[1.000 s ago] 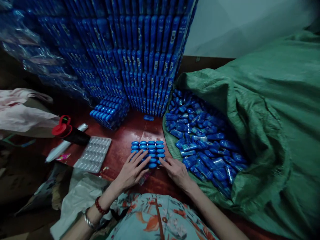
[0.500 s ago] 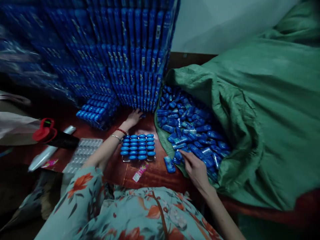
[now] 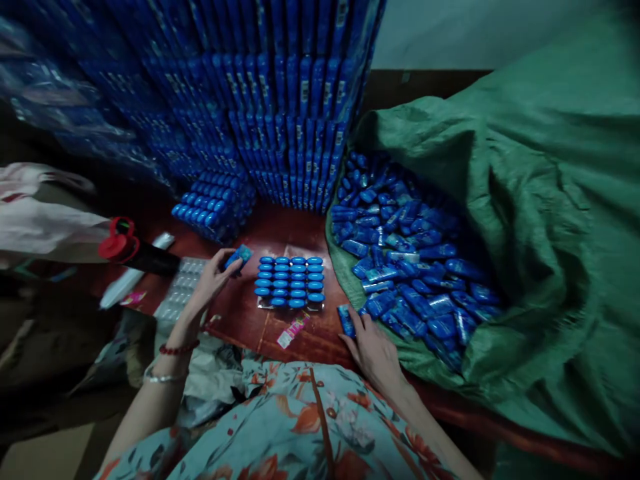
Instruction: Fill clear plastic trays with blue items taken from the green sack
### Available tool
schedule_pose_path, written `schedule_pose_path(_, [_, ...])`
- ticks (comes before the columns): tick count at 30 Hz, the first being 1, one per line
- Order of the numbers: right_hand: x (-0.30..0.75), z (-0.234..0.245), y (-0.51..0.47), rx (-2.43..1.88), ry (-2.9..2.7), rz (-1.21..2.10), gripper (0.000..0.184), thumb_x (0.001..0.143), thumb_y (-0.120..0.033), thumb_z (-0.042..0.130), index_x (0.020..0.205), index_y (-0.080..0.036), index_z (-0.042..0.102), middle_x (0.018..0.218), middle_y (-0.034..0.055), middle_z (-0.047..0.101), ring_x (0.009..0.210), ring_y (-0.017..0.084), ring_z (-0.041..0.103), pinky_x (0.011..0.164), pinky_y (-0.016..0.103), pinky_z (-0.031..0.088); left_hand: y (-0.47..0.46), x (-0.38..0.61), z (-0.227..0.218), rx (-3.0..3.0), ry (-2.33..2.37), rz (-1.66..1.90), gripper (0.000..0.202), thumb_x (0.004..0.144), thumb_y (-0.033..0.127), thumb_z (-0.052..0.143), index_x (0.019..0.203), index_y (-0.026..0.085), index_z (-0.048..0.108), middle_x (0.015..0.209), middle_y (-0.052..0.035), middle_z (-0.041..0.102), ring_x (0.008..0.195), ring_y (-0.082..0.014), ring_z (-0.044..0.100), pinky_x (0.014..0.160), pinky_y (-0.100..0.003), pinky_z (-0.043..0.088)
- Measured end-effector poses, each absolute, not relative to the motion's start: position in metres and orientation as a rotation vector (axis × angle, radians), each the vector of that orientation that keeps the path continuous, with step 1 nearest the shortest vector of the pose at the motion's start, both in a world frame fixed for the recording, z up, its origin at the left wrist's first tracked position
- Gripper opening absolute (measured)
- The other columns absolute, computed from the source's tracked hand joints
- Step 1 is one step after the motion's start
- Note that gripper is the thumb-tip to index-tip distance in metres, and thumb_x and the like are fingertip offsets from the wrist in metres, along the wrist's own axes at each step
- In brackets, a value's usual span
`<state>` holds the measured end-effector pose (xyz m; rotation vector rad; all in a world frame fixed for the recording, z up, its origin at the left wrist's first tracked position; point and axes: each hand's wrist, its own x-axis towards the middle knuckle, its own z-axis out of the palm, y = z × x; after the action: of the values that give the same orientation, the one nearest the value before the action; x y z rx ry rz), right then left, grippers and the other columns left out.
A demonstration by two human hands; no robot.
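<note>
My left hand (image 3: 213, 280) is closed on a small blue container (image 3: 239, 256), held just left of a tray filled with blue containers (image 3: 290, 281) on the red table. My right hand (image 3: 373, 348) rests on the table at the edge of the green sack (image 3: 525, 220), its fingers touching a loose blue container (image 3: 345, 319). The sack lies open and holds a heap of several loose blue containers (image 3: 405, 260). I cannot see whether the right hand's fingers grip that container.
A tall stack of packed blue containers (image 3: 280, 100) rises behind the tray, with a lower filled block (image 3: 213, 210) to its left. An empty clear tray (image 3: 183, 287), a dark bottle with a red cap (image 3: 127, 250) and a small pink wrapper (image 3: 293, 331) lie on the table.
My left hand drew back from the foot of the stack with a blue container in it. My right hand slid from the sack's heap to the loose container at the sack's edge.
</note>
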<state>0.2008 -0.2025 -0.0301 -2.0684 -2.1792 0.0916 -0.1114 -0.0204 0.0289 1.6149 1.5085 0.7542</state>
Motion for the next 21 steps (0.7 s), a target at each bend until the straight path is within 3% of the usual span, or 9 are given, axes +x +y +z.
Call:
schedule_pose_path(4, [0.199, -0.033, -0.197, -1.992, -2.137, 0.333, 0.040, 0.086, -0.024, 0.045, 0.125, -0.020, 0.043, 0.101, 0.0090, 0.052, 0.076, 0.019, 0.059, 0.058, 0.028, 0.047, -0.086, -0.125, 0.043, 1.248, 1.494, 0.784, 0.055, 0.075, 0.052, 0.057, 0.113, 0.013, 0.054, 0.091, -0.0072, 0.064, 0.068, -0.0149, 0.059, 0.063, -0.028, 0.050])
schedule_pose_path(8, [0.205, -0.037, -0.192, -1.864, -1.926, 0.578, 0.031, 0.082, -0.029, 0.048, 0.111, -0.020, 0.051, 0.099, 0.0075, 0.054, 0.083, 0.021, 0.059, 0.067, 0.032, 0.049, -0.119, -0.124, 0.040, 1.167, 1.520, 0.772, 0.052, 0.078, 0.048, 0.055, 0.117, 0.014, 0.050, 0.097, -0.0079, 0.063, 0.073, -0.0154, 0.060, 0.066, -0.029, 0.051])
schedule_pose_path(13, [0.213, -0.040, -0.192, -1.865, -1.700, 0.888, 0.024, 0.079, -0.042, 0.051, 0.085, -0.019, 0.056, 0.075, 0.0030, 0.059, 0.064, 0.018, 0.058, 0.059, 0.030, 0.048, -0.130, -0.120, 0.013, 1.293, 1.650, 0.905, 0.038, 0.070, 0.044, 0.064, 0.094, 0.017, 0.051, 0.078, 0.0006, 0.059, 0.071, -0.0133, 0.058, 0.066, -0.026, 0.050])
schedule_pose_path(16, [0.210, -0.039, -0.198, -1.866, -1.716, 0.799, 0.025, 0.083, -0.044, 0.047, 0.084, -0.019, 0.053, 0.078, 0.0050, 0.060, 0.067, 0.019, 0.058, 0.063, 0.032, 0.047, -0.137, -0.112, 0.002, 1.569, 1.711, 0.917, 0.026, 0.075, 0.038, 0.062, 0.089, 0.017, 0.055, 0.081, -0.0011, 0.058, 0.077, -0.0147, 0.058, 0.072, -0.028, 0.048])
schedule_pose_path(19, [0.204, -0.036, -0.203, -1.830, -1.849, 0.694, 0.022, 0.087, -0.040, 0.042, 0.085, -0.020, 0.049, 0.080, 0.0072, 0.059, 0.072, 0.021, 0.059, 0.065, 0.033, 0.046, -0.144, -0.100, -0.003, 1.908, 1.722, 0.909, 0.018, 0.086, 0.026, 0.050, 0.100, 0.019, 0.059, 0.096, -0.0053, 0.057, 0.088, -0.0159, 0.057, 0.079, -0.029, 0.047])
schedule_pose_path(21, [0.201, -0.032, -0.203, -1.780, -1.925, 0.806, 0.018, 0.088, -0.037, 0.042, 0.085, -0.020, 0.047, 0.073, 0.0039, 0.059, 0.063, 0.019, 0.058, 0.059, 0.030, 0.045, -0.147, -0.095, -0.010, 2.117, 1.669, 0.886, 0.029, 0.089, 0.016, 0.039, 0.113, 0.020, 0.054, 0.103, -0.0074, 0.055, 0.094, -0.0158, 0.056, 0.082, -0.029, 0.047])
